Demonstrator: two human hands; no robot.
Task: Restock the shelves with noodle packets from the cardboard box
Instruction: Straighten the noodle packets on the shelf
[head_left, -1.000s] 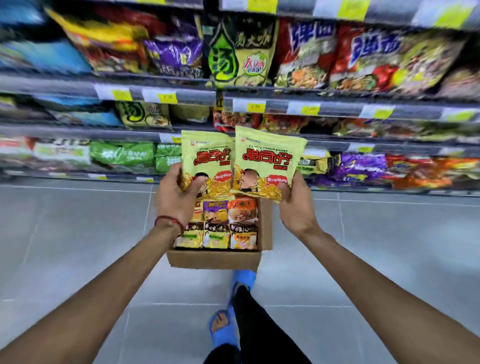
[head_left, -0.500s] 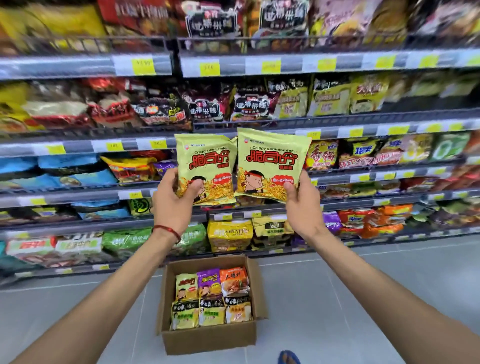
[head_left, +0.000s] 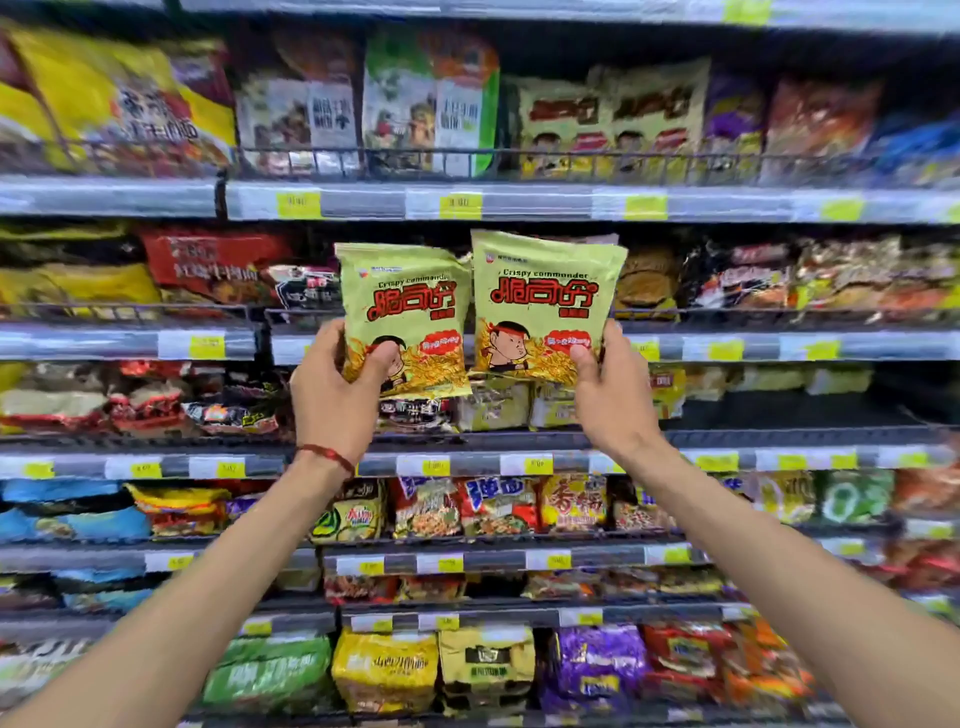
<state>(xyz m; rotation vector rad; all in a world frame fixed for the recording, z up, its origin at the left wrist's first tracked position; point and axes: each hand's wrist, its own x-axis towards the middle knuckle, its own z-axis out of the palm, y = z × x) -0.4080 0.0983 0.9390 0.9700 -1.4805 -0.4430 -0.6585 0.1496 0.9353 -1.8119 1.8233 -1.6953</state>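
Left hand (head_left: 332, 395) and right hand (head_left: 613, 400) each clamp a noodle packet (head_left: 405, 317) (upright) before the shelves (head_left: 519, 205).

Shop: stocked shelves (head_left: 519, 203), yellow price tags (head_left: 460, 206).

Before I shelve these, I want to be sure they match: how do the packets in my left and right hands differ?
The left packet sits lower than the right packet, and its top looks more crumpled. The left hand's thumb covers part of its cartoon face, while the right hand leaves the right packet's face clear. Both are yellow-green, read "Crispy commander", and are held upright by a bottom corner.
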